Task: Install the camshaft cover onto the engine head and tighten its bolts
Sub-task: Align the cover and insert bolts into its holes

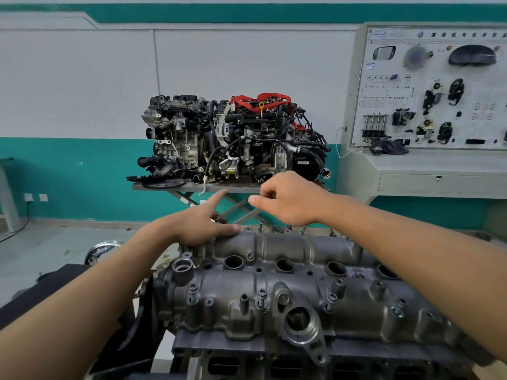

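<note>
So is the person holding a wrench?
No, the left hand rests bare on the camshaft cover, and the right hand hovers with curled fingers and no tool in sight.

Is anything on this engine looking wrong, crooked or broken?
Nothing looks damaged or spilled. Several bolts along the camshaft cover stand proud of their holes, so they are not screwed down yet.

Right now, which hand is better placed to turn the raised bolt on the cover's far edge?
Right: the right hand hovers nearest that raised bolt, fingers curled; the left hand rests on the camshaft cover.
</note>
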The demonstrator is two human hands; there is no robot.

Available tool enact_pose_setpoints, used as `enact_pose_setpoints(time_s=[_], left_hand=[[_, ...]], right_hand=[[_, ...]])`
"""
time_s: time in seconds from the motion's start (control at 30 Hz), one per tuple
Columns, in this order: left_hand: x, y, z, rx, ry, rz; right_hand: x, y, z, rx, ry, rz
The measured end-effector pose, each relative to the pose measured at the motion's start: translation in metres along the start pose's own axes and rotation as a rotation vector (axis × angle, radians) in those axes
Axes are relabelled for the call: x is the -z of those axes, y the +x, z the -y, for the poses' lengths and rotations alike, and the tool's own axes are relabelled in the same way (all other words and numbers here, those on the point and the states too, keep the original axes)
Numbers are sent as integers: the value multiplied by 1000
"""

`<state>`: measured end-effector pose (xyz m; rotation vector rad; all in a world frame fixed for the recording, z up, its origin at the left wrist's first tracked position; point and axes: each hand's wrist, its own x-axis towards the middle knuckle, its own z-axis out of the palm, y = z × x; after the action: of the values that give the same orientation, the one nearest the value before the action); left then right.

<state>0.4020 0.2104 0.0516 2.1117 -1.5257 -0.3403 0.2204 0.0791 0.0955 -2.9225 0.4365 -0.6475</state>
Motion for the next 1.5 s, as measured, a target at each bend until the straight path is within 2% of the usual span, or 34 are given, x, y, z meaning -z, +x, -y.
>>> enact_pose_setpoints(time_s=[0.13,0.23,0.33,0.47,0.6,0.73,0.97,1.17,1.3,1.37,1.5], left_hand=[[-5,-30,20,42,-309,-82],[-15,-39,28,74,-282,-157],[-16,-37,30,101,-334,-181],[-21,-37,34,114,-360,-211],[-23,-36,36,114,-368,-239],[-25,-36,37,114,-381,-244],[-26,-37,35,122,-467,-239],[-26,-37,34,130,-472,-239],[-28,-36,35,133,-475,-245],[-28,-35,35,140,-492,-242],[-27,-36,35,139,-478,-229]], right_hand=[[-10,30,24,116,-107,160],[-25,52,46,194,-212,337],[-42,68,54,226,-311,406],[-48,78,56,251,-435,364],[-55,72,55,187,-545,254],[-47,76,52,67,-428,334],[-38,85,66,253,-526,451],[-46,88,64,128,-494,396],[-47,91,62,196,-582,464],[-54,90,59,196,-583,447],[-68,80,50,23,-410,352]])
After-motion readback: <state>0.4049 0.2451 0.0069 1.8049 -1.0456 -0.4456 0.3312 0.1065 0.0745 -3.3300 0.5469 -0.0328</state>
